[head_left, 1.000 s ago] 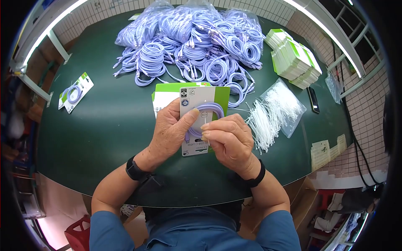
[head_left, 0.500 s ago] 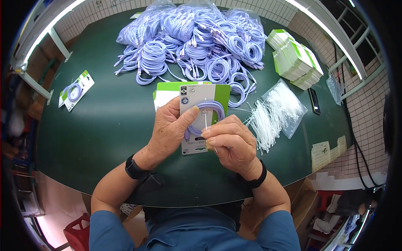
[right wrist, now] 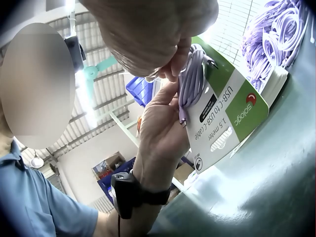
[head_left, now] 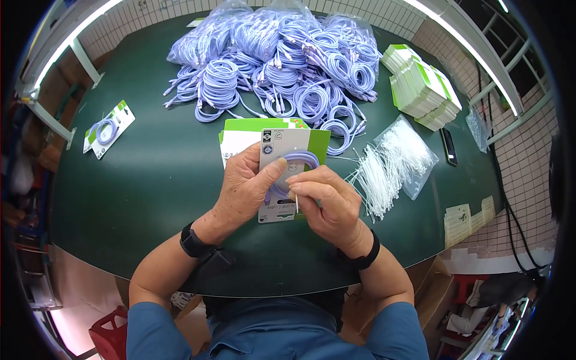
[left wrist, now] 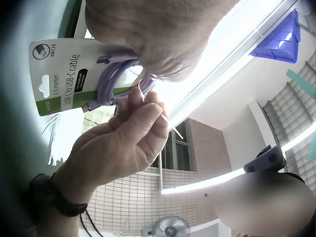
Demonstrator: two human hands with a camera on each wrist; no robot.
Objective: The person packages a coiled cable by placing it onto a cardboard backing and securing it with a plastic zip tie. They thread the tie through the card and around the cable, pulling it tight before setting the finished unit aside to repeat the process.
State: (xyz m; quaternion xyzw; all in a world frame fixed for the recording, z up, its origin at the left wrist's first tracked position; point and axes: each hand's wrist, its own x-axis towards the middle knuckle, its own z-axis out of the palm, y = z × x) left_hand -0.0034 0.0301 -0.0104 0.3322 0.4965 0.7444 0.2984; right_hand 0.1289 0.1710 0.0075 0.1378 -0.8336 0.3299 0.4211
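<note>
My left hand (head_left: 243,183) grips a white and green backing card (head_left: 298,139), its thumb pressing a coiled lilac USB-C cable (head_left: 309,157) against the front. The right hand (head_left: 330,204) pinches a thin white tie (left wrist: 174,129) between thumb and fingertips, right over the coil. In the left wrist view the tie loops up from those fingertips to the cable, its free end sticking out past them. The right wrist view shows the card (right wrist: 234,111) printed "USB-C to USB-C cable", with the left hand (right wrist: 160,128) behind its edge.
Behind the held card lie more green and white cards (head_left: 240,125). Lilac cable coils (head_left: 219,84), some bagged, heap at the back. To the right are white ties (head_left: 378,180) on a plastic bag, stacked cards (head_left: 420,87) and a phone (head_left: 449,146). A carded cable (head_left: 108,131) lies far left.
The right fingers pulled the tie slightly away from the card, then came back in close to the coil. The left hand keeps its grip; the card has shifted slightly.
</note>
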